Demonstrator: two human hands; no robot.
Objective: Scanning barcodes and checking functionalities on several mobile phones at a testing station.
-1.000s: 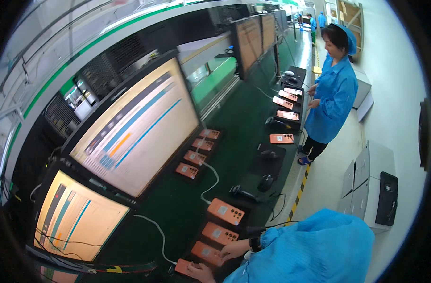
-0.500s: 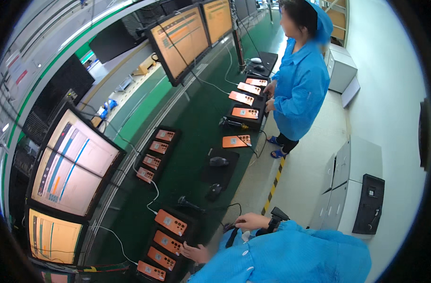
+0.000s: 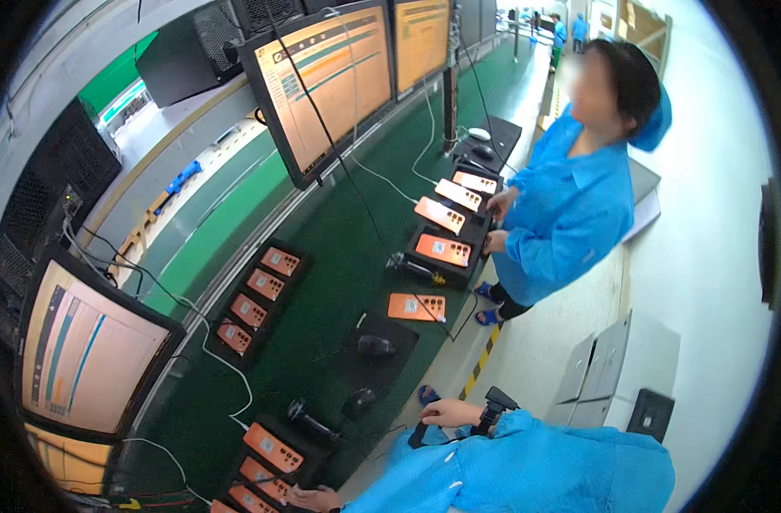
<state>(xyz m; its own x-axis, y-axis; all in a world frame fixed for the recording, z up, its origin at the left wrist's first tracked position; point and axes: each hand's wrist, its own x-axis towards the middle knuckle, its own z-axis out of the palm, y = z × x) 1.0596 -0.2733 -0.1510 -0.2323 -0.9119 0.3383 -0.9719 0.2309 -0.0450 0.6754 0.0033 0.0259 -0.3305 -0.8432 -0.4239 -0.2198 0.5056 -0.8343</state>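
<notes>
My left hand point(image 3: 316, 498) lies at the lower edge of the view with its fingers stretched out, at the camera end of an orange phone point(image 3: 265, 479). That phone rests face down in a black tray beside another orange phone point(image 3: 273, 448) and others cut off by the view's edge. A white cable runs to the upper phone. My right hand point(image 3: 450, 413), a black device point(image 3: 497, 402) on its wrist, is held in front of my blue smock. Its fingers are curled over a dark, strap-like thing point(image 3: 419, 434), whose kind is unclear.
Handheld scanner point(image 3: 314, 421), mouse point(image 3: 359, 402) and black mat point(image 3: 390, 342) share the green bench with another phone tray point(image 3: 252, 301). A loose phone point(image 3: 416, 307) lies near the edge. Monitors point(image 3: 87, 342) line the far side. A co-worker point(image 3: 574, 197) stands at more phones.
My view has turned, so the bench and my left hand sit lower in the picture. The co-worker's head has turned toward me. My left hand stays beside the tray.
</notes>
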